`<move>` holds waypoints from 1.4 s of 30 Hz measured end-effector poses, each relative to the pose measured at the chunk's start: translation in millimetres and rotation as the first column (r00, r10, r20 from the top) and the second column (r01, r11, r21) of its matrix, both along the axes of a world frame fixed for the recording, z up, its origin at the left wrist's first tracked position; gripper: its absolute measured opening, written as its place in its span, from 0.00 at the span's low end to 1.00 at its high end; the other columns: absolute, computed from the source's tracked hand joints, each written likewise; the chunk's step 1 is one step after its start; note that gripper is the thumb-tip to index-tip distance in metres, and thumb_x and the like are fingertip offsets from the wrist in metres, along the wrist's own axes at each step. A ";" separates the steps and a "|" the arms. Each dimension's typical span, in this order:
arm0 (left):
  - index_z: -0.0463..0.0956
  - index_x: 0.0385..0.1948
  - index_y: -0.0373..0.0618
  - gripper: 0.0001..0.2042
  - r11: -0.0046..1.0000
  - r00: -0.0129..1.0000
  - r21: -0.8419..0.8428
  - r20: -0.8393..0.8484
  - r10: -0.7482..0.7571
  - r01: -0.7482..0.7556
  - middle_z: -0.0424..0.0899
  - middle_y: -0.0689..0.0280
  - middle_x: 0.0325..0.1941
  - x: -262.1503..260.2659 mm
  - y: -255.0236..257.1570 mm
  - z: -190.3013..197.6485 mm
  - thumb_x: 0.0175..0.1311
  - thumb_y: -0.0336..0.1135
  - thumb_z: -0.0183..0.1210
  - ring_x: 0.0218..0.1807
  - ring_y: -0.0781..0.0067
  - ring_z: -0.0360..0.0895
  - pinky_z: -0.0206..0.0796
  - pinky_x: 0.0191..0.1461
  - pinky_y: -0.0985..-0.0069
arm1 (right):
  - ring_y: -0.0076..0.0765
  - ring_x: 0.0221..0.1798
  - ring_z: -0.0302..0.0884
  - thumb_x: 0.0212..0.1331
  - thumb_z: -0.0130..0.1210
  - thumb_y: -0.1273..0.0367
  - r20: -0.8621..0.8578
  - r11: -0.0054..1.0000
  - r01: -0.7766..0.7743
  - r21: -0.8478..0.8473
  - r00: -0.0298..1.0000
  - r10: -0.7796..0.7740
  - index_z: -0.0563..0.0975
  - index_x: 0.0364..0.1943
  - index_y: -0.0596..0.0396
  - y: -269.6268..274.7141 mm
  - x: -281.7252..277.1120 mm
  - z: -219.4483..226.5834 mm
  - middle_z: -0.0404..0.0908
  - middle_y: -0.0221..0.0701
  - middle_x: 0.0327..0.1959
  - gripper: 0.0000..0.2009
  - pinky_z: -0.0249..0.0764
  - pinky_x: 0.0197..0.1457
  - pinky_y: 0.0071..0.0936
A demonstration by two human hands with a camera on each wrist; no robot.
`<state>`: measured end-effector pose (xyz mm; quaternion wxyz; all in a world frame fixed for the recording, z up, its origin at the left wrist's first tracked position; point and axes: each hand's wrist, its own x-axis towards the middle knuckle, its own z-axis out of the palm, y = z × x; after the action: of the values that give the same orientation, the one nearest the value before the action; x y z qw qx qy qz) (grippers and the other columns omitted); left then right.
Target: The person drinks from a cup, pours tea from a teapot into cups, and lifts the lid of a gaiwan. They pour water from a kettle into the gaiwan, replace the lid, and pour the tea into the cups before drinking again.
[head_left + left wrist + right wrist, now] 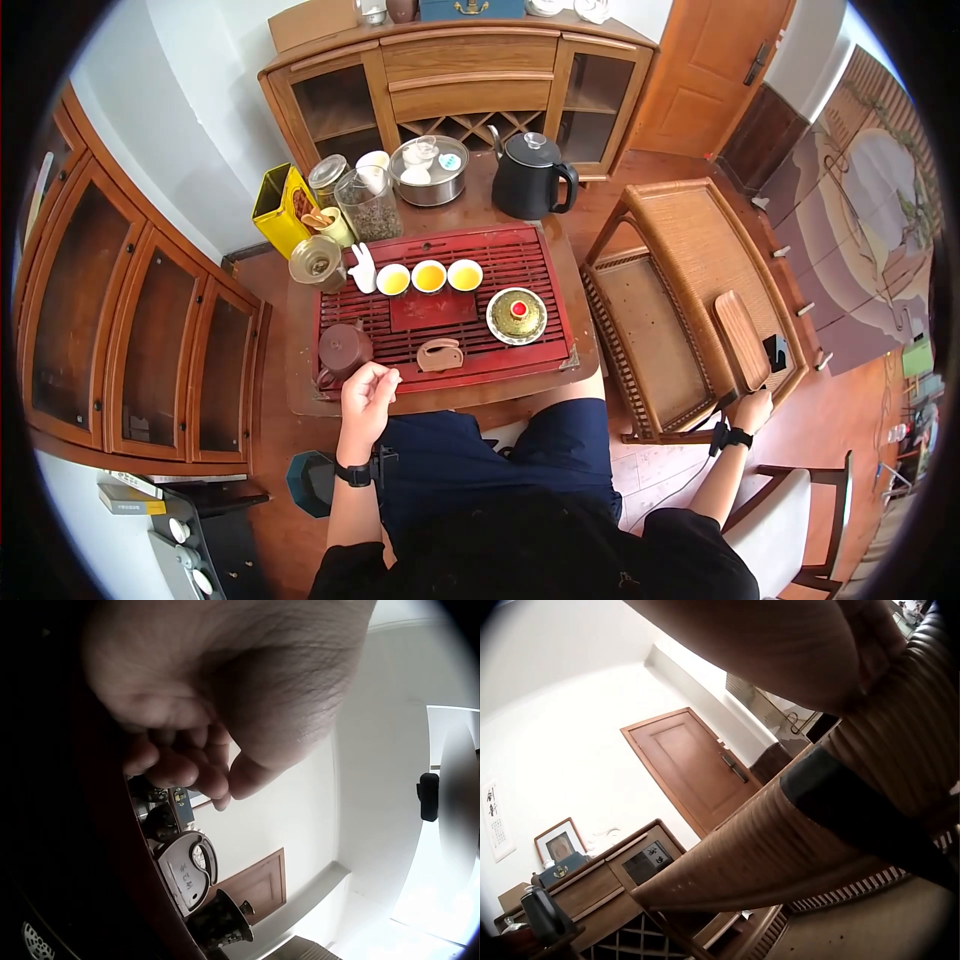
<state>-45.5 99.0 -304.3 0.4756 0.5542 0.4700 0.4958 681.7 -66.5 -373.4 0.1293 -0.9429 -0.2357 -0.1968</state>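
My left hand [368,392] hovers at the front left edge of the red tea tray [520,372], its fingers loosely curled and nothing held. It is nearest to a brown clay teapot [344,346]. Over at the rattan cart [690,225], my right hand [756,409] rests on the near corner; part of its fingers is hidden. On the tray stand white cups of yellow tea [429,276], a lidded bowl [517,318] with a red knob, and a flat brown piece [439,355] with a curved cutout. A white figurine [363,269] sits beside the cups.
Behind the tray are a black kettle [530,178], a round metal pan [428,185], a glass jar [370,212] and a yellow tin [283,215]. A glass pitcher [316,265] stands at the tray's left corner. A wooden plate [742,338] lies on the cart.
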 end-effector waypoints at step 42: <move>0.77 0.32 0.40 0.10 0.999 1.000 0.028 0.016 0.023 -0.024 0.77 0.76 0.25 -1.0 -3.2 0.5 0.76 0.34 0.60 0.27 0.91 0.69 0.60 0.30 0.86 | 0.44 0.41 0.81 0.56 0.68 0.70 -0.141 0.274 -0.886 0.375 0.237 0.961 0.80 0.41 0.59 235.6 -304.9 193.1 0.80 0.41 0.40 0.12 0.79 0.48 0.38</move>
<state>-46.6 95.8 -303.8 0.4657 0.5513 0.4657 0.5121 376.8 169.1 -180.3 0.3605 -0.6148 -0.6987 0.0612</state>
